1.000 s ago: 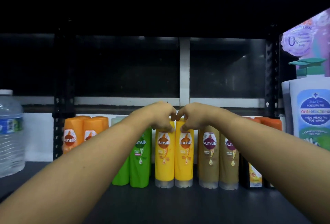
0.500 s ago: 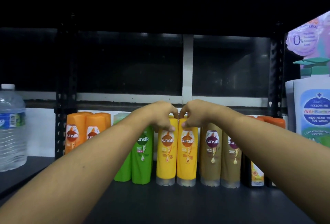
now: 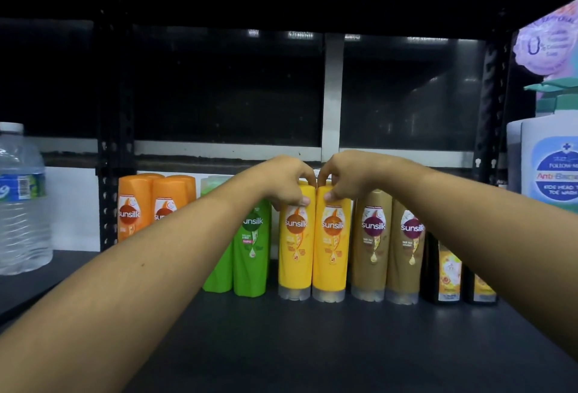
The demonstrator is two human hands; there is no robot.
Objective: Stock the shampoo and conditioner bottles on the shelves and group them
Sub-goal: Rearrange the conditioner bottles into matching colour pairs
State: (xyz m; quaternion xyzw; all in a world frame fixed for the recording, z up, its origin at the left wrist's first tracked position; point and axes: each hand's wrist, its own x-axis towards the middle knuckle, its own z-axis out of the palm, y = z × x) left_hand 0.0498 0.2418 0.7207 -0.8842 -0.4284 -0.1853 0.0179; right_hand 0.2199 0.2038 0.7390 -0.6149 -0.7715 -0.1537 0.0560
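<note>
Two yellow Sunsilk bottles stand side by side, upright, in the middle of the dark shelf. My left hand grips the top of the left yellow bottle. My right hand grips the top of the right yellow bottle. The two hands almost touch each other. Left of them stand two green bottles and two orange bottles. To the right stand two brown bottles and two dark bottles.
A clear water bottle stands at the far left. Large white pump bottles with blue labels stand at the far right. Black shelf posts rise behind the row. The shelf board in front of the row is bare.
Both hands keep their grip on the yellow bottle tops. The row sits a little lower and nearer in view, and the yellow pair stands closer together.
</note>
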